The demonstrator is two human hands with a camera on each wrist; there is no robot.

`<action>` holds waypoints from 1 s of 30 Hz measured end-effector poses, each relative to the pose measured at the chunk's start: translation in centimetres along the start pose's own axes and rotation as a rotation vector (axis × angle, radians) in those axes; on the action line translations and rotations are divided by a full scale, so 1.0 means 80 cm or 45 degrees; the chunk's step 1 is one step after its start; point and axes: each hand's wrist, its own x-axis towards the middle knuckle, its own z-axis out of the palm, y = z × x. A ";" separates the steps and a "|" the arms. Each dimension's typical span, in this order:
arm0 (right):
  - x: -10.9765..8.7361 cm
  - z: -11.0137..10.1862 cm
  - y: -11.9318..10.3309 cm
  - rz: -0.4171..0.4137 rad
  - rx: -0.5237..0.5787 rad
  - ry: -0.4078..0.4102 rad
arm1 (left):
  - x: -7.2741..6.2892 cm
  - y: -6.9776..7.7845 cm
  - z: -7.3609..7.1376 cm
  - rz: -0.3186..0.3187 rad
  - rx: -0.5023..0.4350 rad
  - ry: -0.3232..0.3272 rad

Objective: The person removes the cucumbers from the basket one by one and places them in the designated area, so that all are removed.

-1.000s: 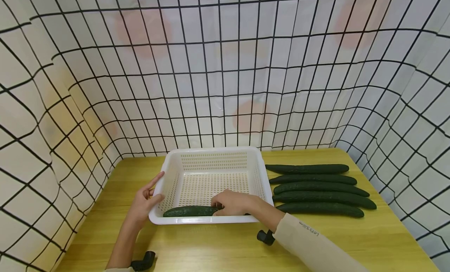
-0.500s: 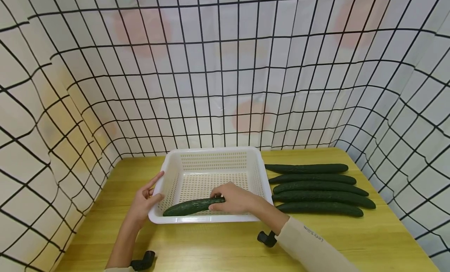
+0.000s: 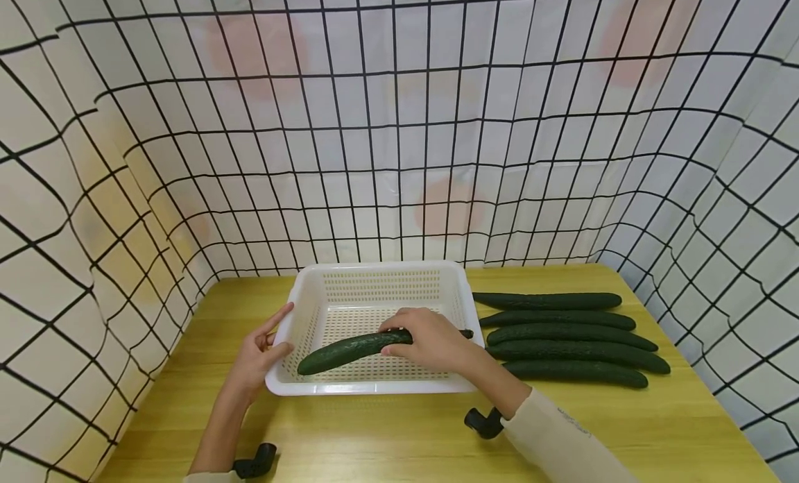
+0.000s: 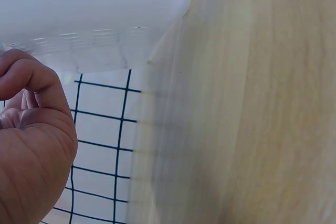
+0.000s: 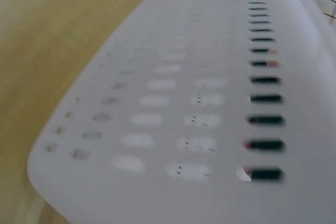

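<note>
My right hand (image 3: 431,339) grips a dark green cucumber (image 3: 349,351) from above, near its middle. The cucumber hangs tilted inside the white plastic basket (image 3: 371,387), its left end lower and its thin stem end showing past my hand. At the basket's left side my left hand (image 3: 256,358) holds the rim, thumb on top and fingers along the outer wall. The left wrist view shows that hand (image 4: 37,124) with curled fingers beside the basket wall (image 4: 105,3). Through the slots of the basket wall (image 5: 157,98) dark green shows in the right wrist view; the right hand itself is mostly hidden there.
Several cucumbers (image 3: 580,354) lie side by side on the wooden table (image 3: 374,441), right of the basket. A black wire grid (image 3: 399,129) over pale cloth encloses the table's back and sides. Black camera mounts (image 3: 483,422) sit at both wrists.
My right hand has lifted the cucumber from along the basket's near wall, raising it and shifting it away from that wall, right end higher. My left hand stays at the rim.
</note>
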 end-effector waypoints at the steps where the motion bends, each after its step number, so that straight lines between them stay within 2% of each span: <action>1: -0.002 -0.004 -0.001 0.001 0.005 0.016 | 0.000 0.000 0.000 0.001 -0.004 -0.002; 13: -0.034 -0.037 0.016 0.012 0.105 0.158 | -0.001 0.000 -0.001 -0.019 0.001 0.007; 30: -0.111 -0.062 0.065 0.139 0.137 0.307 | -0.001 0.002 0.000 -0.020 0.007 -0.004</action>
